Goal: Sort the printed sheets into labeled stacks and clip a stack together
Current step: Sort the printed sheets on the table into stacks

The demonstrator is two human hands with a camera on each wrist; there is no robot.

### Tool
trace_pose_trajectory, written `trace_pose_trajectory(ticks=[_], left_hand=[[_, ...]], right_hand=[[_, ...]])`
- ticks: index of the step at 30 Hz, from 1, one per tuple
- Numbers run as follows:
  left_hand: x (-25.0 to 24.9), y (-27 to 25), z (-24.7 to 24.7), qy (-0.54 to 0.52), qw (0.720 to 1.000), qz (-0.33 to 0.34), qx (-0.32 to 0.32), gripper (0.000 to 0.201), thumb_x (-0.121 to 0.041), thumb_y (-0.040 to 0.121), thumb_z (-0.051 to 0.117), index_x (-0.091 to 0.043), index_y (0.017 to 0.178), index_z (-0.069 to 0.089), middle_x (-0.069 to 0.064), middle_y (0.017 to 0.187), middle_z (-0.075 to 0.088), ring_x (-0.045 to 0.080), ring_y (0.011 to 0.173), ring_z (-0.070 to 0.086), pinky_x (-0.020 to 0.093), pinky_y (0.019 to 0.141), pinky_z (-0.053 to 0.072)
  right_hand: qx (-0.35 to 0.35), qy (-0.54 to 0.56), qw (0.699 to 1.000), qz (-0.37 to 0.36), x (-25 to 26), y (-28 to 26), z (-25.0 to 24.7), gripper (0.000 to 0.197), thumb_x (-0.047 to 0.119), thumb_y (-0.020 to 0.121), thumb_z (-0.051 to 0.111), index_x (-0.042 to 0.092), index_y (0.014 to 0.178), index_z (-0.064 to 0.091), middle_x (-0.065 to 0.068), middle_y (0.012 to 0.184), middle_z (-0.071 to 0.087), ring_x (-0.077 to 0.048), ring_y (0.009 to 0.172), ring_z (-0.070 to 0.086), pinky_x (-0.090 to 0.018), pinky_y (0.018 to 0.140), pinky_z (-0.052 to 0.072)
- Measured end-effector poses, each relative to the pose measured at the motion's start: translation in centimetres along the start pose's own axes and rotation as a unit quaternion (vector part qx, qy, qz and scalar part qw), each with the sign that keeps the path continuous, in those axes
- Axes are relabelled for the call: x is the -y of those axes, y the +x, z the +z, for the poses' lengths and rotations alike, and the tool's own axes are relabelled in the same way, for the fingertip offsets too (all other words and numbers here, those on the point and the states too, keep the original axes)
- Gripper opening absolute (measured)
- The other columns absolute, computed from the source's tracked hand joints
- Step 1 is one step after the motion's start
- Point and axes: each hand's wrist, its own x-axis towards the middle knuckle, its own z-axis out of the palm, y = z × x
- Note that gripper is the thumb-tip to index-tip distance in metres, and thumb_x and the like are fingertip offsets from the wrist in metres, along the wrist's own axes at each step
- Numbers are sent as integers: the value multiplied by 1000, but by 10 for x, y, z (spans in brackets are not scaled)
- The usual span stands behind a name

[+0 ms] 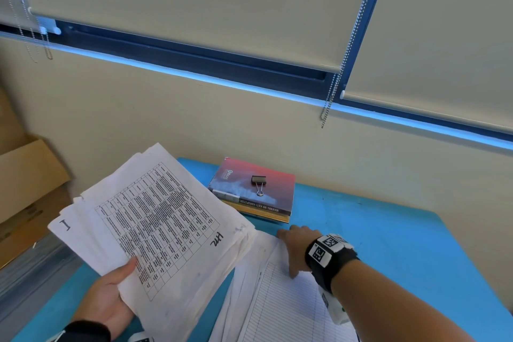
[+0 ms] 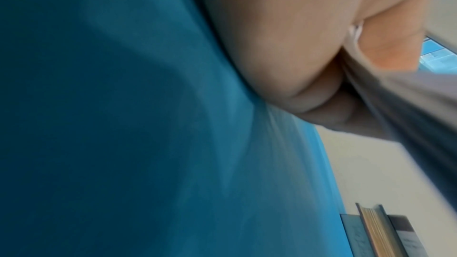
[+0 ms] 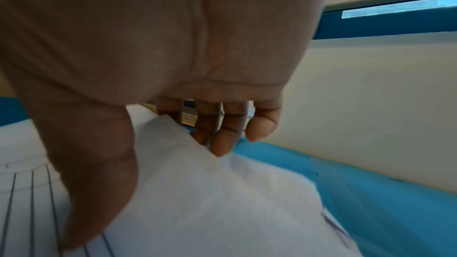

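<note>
Head view shows the left hand [image 1: 107, 297] holding a thick bundle of printed sheets [image 1: 155, 225] raised over the blue desk [image 1: 402, 244], thumb on top and fingers curled beneath, pinching it. The right hand [image 1: 298, 247] rests on a lined sheet [image 1: 280, 300] lying flat on the desk; its fingers [image 3: 223, 142] are close together, curling at the sheet's far corner. Beyond those fingertips a binder clip [image 1: 258, 184] sits on a red book [image 1: 255, 189].
</note>
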Motion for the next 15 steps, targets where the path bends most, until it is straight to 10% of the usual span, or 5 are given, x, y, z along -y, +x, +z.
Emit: trace_pose_trajectory(ticks=[9, 15], left_hand=[[0, 5, -6, -5, 1000, 6, 11, 31, -9, 86, 53, -20, 99, 79, 12, 119, 71, 29, 99, 71, 52, 76, 58], [1, 8, -8, -10, 1000, 2, 6, 31, -11, 77, 57, -19, 99, 78, 12, 119, 70, 28, 97, 71, 51, 74, 58]], right_hand=[[-54, 107, 992, -47, -19, -22, -2, 12, 32, 83, 66, 24, 87, 59, 6, 93, 58, -20, 91, 56, -30, 76, 45], [-99, 203, 974, -15, -59, -43, -17, 18, 27, 77, 69, 20, 73, 53, 6, 75, 53, -14, 70, 51, -29, 64, 40]])
